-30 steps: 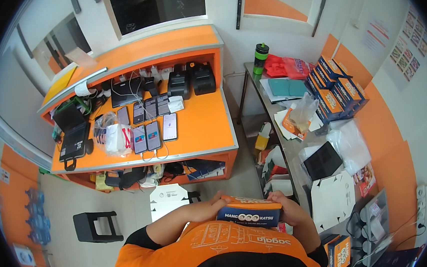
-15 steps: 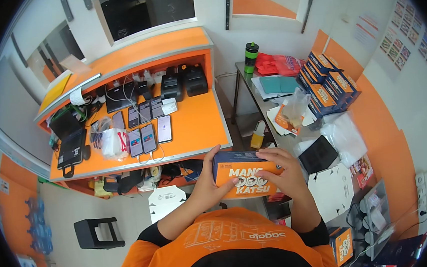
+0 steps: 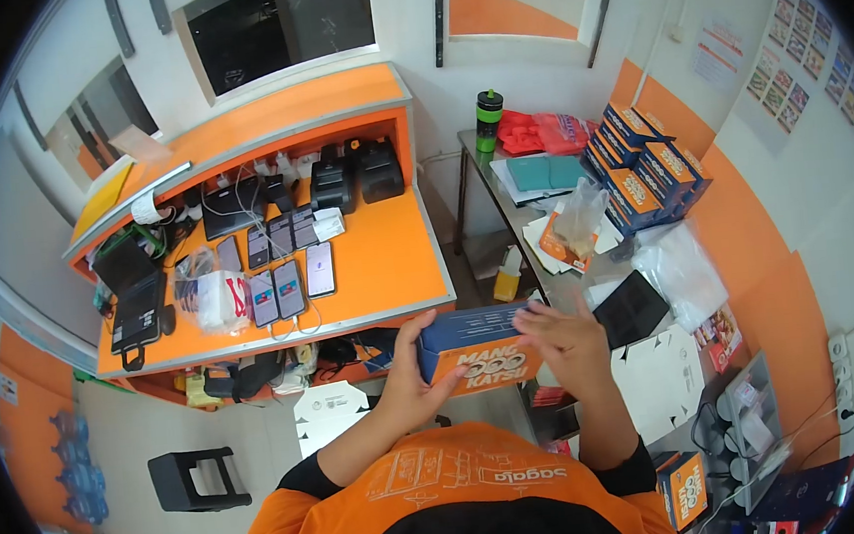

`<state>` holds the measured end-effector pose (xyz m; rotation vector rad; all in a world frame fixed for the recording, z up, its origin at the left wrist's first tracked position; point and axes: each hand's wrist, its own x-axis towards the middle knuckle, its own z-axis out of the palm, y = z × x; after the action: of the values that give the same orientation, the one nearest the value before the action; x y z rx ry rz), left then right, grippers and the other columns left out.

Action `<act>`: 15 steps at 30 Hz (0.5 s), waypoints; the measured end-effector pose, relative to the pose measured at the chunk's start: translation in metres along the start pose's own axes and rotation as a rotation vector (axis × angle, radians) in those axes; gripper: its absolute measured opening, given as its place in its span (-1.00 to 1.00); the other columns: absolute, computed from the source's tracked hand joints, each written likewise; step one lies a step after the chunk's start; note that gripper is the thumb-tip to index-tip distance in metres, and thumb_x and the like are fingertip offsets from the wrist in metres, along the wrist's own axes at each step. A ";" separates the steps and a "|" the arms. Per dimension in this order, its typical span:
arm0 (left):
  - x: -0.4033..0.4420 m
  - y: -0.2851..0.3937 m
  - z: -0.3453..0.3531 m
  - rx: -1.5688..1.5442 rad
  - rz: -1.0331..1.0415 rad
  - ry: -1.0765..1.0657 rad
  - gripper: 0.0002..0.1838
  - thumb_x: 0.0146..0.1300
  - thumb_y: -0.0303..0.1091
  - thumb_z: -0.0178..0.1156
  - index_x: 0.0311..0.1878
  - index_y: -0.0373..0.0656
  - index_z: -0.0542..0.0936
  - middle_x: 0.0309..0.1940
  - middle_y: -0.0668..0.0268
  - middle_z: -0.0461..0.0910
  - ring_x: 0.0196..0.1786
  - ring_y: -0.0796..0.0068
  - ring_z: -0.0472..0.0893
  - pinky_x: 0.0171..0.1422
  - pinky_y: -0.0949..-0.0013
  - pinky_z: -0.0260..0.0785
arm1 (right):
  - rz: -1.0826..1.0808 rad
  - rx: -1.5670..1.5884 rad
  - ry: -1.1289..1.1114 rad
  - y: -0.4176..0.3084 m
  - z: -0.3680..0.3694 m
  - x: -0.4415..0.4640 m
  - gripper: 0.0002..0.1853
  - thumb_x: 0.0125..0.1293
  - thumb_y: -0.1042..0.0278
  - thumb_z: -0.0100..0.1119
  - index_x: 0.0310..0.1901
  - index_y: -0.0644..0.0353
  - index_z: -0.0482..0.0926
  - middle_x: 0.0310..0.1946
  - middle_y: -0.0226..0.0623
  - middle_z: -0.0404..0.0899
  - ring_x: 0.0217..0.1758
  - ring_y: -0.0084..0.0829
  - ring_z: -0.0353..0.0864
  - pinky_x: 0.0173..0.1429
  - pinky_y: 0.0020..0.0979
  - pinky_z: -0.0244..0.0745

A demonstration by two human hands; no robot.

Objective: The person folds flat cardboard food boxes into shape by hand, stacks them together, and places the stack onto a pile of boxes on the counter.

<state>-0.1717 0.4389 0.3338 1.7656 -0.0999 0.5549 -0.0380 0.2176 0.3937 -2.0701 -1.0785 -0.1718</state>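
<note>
A blue and orange box (image 3: 484,351) marked "MANG KATSU" is held up in front of my orange shirt, tilted so its orange face and blue side show. My left hand (image 3: 410,374) grips its left end, thumb across the orange face. At the right end is my right hand (image 3: 566,346), its fingers over the box's upper corner; its palm side is hidden. White flat cardboard pieces lie beyond each forearm, one (image 3: 328,413) at the left and one (image 3: 657,379) on the right table.
An orange counter (image 3: 376,261) bears phones, a laptop (image 3: 135,295) and printers. The grey table (image 3: 502,196) at the right holds stacked boxes (image 3: 645,174), a tumbler (image 3: 489,120), plastic bags and a black tablet (image 3: 631,309). A black stool (image 3: 195,480) stands on the floor.
The box has been raised away from my shirt and turned so its orange face shows. My right hand's fingers have shifted over its upper right corner. The view has swung slightly right.
</note>
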 end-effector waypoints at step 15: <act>-0.009 -0.065 0.004 0.167 0.328 0.198 0.39 -0.03 -0.05 0.68 0.56 0.01 -0.27 0.26 0.13 0.25 0.42 0.11 0.38 0.52 -0.01 0.25 | -0.119 0.260 0.172 -0.012 -0.020 -0.031 -0.18 0.13 0.28 0.60 0.40 0.28 0.43 0.25 -0.06 0.53 0.29 -0.13 0.57 0.31 -0.24 0.51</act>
<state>-0.1554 0.4512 0.2710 1.8574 -0.2117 0.9974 -0.0619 0.1881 0.4006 -1.7289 -1.0594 -0.2503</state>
